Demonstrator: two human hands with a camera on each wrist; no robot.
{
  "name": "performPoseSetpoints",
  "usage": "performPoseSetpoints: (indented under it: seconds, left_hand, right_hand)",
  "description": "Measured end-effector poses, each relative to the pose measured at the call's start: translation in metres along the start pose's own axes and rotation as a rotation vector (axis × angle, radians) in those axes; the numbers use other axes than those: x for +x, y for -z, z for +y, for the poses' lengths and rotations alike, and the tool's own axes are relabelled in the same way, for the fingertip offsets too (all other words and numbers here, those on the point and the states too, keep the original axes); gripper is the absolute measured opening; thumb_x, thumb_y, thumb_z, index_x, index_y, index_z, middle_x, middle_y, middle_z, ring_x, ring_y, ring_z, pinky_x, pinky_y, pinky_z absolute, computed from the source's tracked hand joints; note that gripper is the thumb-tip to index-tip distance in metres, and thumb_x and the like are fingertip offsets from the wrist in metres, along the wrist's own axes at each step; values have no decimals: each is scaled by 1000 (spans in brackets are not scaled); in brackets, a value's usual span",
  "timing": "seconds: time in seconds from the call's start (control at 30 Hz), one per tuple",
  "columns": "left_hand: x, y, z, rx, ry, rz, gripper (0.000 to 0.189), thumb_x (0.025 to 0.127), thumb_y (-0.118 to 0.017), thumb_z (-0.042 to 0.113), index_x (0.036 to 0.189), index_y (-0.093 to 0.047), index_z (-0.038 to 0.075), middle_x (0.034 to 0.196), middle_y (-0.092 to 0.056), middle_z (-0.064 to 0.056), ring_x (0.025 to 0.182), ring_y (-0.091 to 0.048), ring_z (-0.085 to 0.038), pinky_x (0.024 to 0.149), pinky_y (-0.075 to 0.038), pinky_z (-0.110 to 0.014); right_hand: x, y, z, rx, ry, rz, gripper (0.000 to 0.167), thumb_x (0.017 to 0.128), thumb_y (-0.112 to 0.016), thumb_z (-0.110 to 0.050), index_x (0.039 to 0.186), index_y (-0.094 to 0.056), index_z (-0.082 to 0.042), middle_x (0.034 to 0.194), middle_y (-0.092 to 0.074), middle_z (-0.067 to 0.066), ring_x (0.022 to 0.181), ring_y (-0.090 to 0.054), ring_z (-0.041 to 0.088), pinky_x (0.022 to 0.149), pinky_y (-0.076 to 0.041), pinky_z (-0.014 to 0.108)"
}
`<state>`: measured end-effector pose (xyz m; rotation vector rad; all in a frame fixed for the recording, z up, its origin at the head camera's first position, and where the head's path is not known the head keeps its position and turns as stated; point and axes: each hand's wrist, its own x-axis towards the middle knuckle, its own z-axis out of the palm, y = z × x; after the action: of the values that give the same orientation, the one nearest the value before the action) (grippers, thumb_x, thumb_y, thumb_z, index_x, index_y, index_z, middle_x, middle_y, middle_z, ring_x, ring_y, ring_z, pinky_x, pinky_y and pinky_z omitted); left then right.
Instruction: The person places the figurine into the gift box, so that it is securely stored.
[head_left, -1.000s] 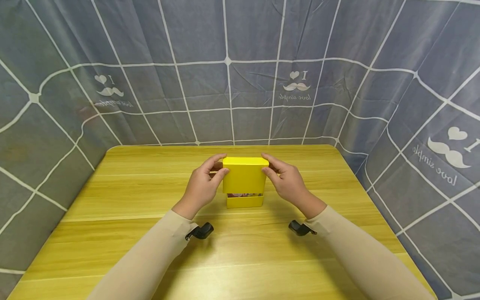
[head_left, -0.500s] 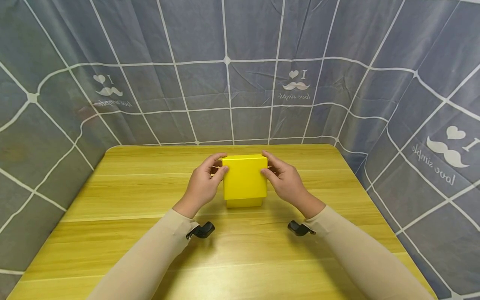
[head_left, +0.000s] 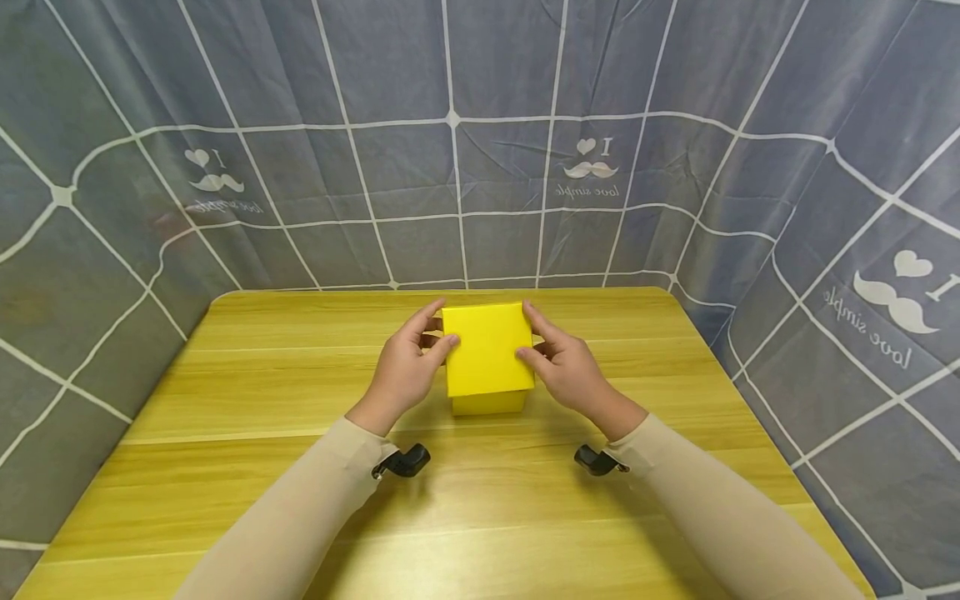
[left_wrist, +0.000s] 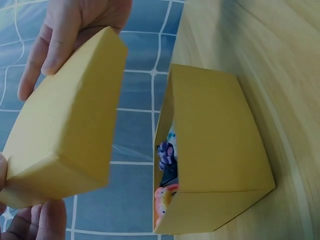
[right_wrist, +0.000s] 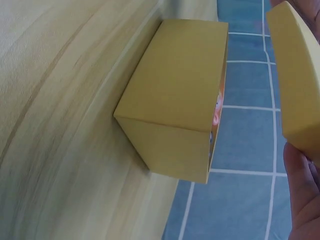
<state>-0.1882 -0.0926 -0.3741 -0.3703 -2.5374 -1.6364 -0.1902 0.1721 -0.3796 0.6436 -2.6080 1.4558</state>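
A yellow box lid [head_left: 487,350] is held over a yellow box [head_left: 488,405] that stands on the table. My left hand [head_left: 403,367] grips the lid's left side, thumb on its near face and fingers behind. On the opposite side my right hand [head_left: 576,371] grips it the same way. Both wrist views show a gap between lid and box. Inside the open box, the left wrist view shows small toy figures, a purple one [left_wrist: 166,155] and a pink one [left_wrist: 162,202]. The lid hides them in the head view.
The wood-grain table [head_left: 480,517] carries the box near its middle. A grey-blue curtain [head_left: 390,183] with white grid lines surrounds the back and sides. Black wrist devices [head_left: 405,461] stick out below both beige sleeves.
The lid has tilted so its broad face shows more to the head camera, slightly askew. It now covers the box opening and the toys glimpsed earlier. Both hands keep their grip.
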Motion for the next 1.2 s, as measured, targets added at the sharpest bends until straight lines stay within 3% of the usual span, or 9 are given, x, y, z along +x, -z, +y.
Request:
performPoseSetpoints:
  seconds: [0.2, 0.37, 0.63, 0.83, 1.2]
  left_hand:
    - [-3, -1, -4, -17, -43, -59, 84, 99, -77, 22, 166, -30, 40, 157, -50, -6, 114, -66, -24, 93, -60, -43]
    - [-4, -1, -5, 0, -65, -97, 79, 97, -78, 20, 163, -39, 36, 163, -46, -2, 117, -66, -25, 90, -62, -39]
    - [-2, -2, -5, 42, -9, -49, 65, 100, -75, 28, 159, -48, 33, 164, -46, 1, 126, -67, -27, 90, -62, -40]
    - [0, -4, -7, 34, 10, -16, 61, 101, -74, 29, 158, -51, 27, 162, -46, -3, 126, -67, -30, 93, -63, -43]
    - [0, -4, -13, 63, 44, -99, 70, 100, -75, 28, 163, -43, 20, 168, -40, -8, 136, -62, -34, 101, -60, -46]
  right_hand:
    - [0, -1, -1, 10, -25, 27, 69, 105, -67, -16, 166, -33, -20, 153, -55, 22, 108, -76, 32, 58, -51, 24]
    - [1, -1, -1, -2, -41, 35, 68, 105, -66, -18, 165, -35, -20, 153, -56, 22, 107, -76, 32, 58, -51, 24]
    - [2, 1, 4, -44, -42, -47, 79, 103, -71, -20, 168, -28, -21, 162, -48, 17, 98, -73, 23, 76, -59, 26]
    - [2, 0, 5, -44, -51, -83, 80, 101, -73, -20, 168, -28, -16, 169, -37, 13, 104, -71, 23, 85, -61, 35]
    - [5, -5, 11, -91, -88, -90, 70, 104, -69, -24, 165, -35, -11, 168, -36, 20, 109, -71, 28, 91, -62, 42]
